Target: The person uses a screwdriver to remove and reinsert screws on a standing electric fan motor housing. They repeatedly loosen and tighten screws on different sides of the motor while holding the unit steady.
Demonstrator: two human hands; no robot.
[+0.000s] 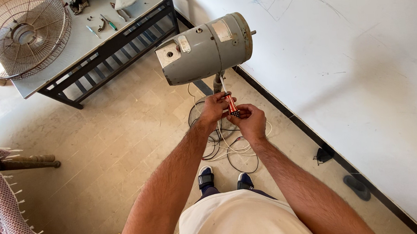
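tiled floor under grey fan motor (207,48); left hand (213,109) and right hand (251,120) pinch orange screwdriver (231,105).

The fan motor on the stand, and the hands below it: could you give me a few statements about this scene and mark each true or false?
1. Both hands, left hand and right hand, meet on a small orange-handled tool just below the grey fan motor. True.
2. The wire fan guard is mounted on the motor. False: it lies on the grey table, apart from the motor.
3. Loose wires lie on the floor by the person's feet. True.
4. The table holds nothing but the guard. False: small hand tools lie there too.
5. The person is barefoot. False: dark sandals are on the feet.
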